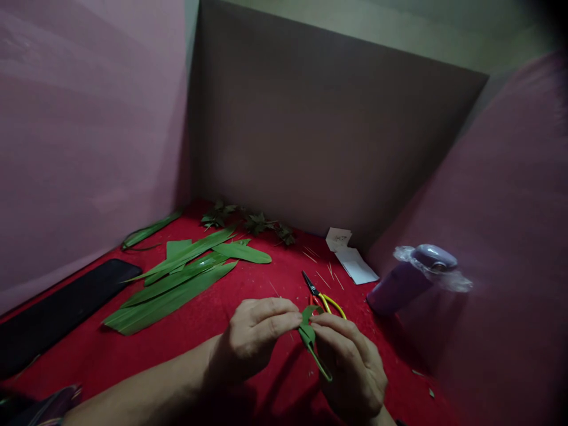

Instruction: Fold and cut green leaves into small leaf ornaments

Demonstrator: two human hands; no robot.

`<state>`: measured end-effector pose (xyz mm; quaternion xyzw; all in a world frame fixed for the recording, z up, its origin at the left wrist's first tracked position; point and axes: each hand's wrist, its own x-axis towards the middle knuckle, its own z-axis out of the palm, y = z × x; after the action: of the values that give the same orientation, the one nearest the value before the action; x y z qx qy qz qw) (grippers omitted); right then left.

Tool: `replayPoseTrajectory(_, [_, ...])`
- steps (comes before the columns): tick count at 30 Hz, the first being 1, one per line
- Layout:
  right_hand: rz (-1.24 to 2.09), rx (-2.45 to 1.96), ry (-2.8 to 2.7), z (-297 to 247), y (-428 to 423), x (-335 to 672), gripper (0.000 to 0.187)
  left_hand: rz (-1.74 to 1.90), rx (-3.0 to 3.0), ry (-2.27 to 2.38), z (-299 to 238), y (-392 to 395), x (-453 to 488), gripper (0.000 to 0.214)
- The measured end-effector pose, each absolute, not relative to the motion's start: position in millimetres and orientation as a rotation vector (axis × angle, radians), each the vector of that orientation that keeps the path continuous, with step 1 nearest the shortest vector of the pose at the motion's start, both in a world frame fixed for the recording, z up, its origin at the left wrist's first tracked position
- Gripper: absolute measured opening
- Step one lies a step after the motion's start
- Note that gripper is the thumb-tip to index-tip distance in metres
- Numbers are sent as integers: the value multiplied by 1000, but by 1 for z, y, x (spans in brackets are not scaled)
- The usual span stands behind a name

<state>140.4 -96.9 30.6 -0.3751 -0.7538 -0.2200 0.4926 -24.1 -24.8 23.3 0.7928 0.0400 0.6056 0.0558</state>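
Between my two hands is a folded green leaf strip [307,335], with a loop at its top and a thin stem hanging down. My left hand [261,331] pinches its left side with thumb and fingers. From the right, my right hand [350,355] grips the same leaf, its fingertips pressed on the upper part. Just behind the hands lie scissors [316,289] with dark blades and yellow and red handles, partly hidden by my fingers. Several long green leaves [177,296] are spread to the left of my left hand.
A red cloth [248,284] covers the table. At left lies a long black object [66,307]. Lobed leaf sprigs [261,223] sit at the back. Thin sticks [331,271], white papers [356,265] and a purple bottle with clear plastic wrap [399,287] are at right.
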Motion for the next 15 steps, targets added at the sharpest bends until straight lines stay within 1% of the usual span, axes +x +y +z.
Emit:
replayPoseTrajectory(6, [-512,-937,-1816,26,-96,141,29,1702,2371,116,19,-23,-26,22])
replayPoseTrajectory(15, [-549,-941,-1845,16,-97,141,27,1785,2308,162,18,-23,-25,25])
